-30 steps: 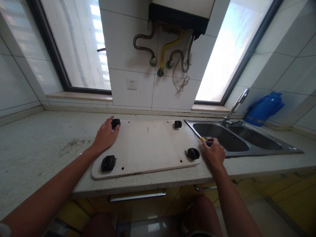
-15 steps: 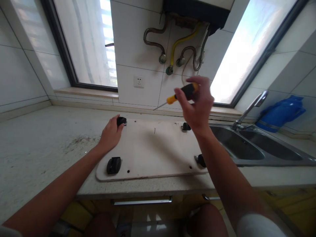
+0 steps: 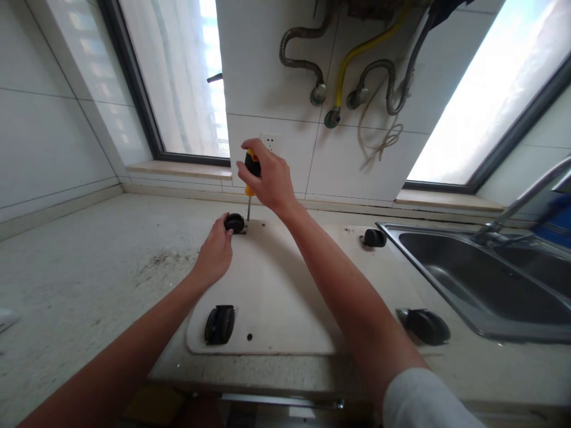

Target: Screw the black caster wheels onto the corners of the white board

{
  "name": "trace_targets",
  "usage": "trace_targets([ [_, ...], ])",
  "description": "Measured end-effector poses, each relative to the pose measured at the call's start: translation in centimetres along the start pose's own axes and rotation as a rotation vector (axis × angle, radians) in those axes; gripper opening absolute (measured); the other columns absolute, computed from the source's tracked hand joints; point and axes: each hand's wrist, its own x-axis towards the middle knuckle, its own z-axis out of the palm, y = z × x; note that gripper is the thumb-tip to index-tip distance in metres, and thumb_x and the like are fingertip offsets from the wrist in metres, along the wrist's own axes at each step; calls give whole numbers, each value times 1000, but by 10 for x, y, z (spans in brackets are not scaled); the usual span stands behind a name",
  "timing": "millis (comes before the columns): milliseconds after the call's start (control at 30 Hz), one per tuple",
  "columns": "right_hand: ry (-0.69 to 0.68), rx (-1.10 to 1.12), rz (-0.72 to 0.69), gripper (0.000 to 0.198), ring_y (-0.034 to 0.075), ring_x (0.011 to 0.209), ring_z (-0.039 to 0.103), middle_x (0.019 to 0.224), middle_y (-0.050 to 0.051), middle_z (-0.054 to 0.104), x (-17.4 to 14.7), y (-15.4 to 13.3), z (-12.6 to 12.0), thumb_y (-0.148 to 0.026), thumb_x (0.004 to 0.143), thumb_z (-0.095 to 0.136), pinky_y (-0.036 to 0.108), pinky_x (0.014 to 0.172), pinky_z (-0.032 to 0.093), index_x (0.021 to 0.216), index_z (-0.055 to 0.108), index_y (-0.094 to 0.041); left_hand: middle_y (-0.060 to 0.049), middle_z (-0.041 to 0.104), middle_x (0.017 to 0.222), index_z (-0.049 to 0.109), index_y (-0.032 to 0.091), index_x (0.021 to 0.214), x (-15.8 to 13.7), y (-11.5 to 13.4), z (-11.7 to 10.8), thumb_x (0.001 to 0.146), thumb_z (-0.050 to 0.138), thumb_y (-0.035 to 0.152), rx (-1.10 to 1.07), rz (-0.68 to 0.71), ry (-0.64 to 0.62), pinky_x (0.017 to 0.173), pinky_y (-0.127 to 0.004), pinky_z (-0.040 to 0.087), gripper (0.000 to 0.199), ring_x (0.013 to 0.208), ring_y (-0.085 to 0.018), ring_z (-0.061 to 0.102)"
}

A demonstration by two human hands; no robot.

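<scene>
A pale board (image 3: 285,297) with rounded corners lies flat on the counter, with a black caster wheel near each corner. My left hand (image 3: 216,249) grips the far-left caster (image 3: 234,223) between thumb and fingers. Above that corner, my right hand (image 3: 271,178) is closed round the yellow and black handle of a screwdriver (image 3: 249,189). The screwdriver stands upright, its tip down at the mounting plate beside the caster; whether it sits in a screw is too small to tell. The near-left caster (image 3: 220,324), far-right caster (image 3: 374,238) and near-right caster (image 3: 426,326) are untouched.
A steel double sink (image 3: 450,279) with a tap (image 3: 495,229) is set into the counter at right. Dark crumbs (image 3: 167,261) lie on the counter (image 3: 107,279) left of the board. Hoses, a yellow pipe (image 3: 343,71) and a socket (image 3: 269,141) are on the tiled wall.
My right hand has brought the screwdriver left and down, turning it from slanted to upright beside the far-left caster. My left hand stays on that caster. The view has shifted.
</scene>
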Motion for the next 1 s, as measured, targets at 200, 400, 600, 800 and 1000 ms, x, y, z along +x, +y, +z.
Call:
trace_targets([
  [200, -2, 59, -11, 25, 22, 93, 66, 112, 4, 77, -7, 7, 10, -30, 110, 62, 34, 89, 46, 134, 63, -23, -24, 62, 167, 47, 15, 167, -1, 0, -1, 113, 42, 36, 5, -12, -26, 134, -60, 47, 59, 157, -37, 61],
  [400, -20, 78, -14, 21, 21, 94, 66, 112, 3, 76, -6, 7, 9, -29, 111, 62, 33, 89, 45, 132, 61, -23, -22, 62, 166, 47, 17, 166, -3, 2, -5, 113, 43, 37, 6, -16, -33, 136, -60, 46, 57, 156, -35, 62],
  [600, -133, -34, -21, 12, 24, 95, 67, 111, 4, 76, -6, -8, 0, -30, 113, 59, 35, 86, 44, 124, 60, -26, -23, 61, 167, 45, 15, 167, -4, 9, -9, 113, 42, 38, -8, -23, -61, 138, -62, 43, 59, 158, -36, 60],
  [800, -211, -42, -8, 22, 29, 107, 72, 120, 6, 79, 0, -18, -12, -42, 116, 53, 38, 87, 49, 131, 63, -30, -24, 63, 164, 47, 15, 164, -3, 12, -11, 111, 44, 34, -1, -25, -51, 137, -63, 44, 57, 157, -36, 61],
  [1000, -216, -97, -6, 30, 30, 109, 71, 115, 6, 79, 1, -22, -19, -50, 120, 44, 37, 83, 48, 126, 67, -31, -23, 64, 163, 48, 18, 162, -3, 9, -10, 111, 45, 33, 7, -10, -44, 136, -67, 45, 53, 155, -37, 62],
])
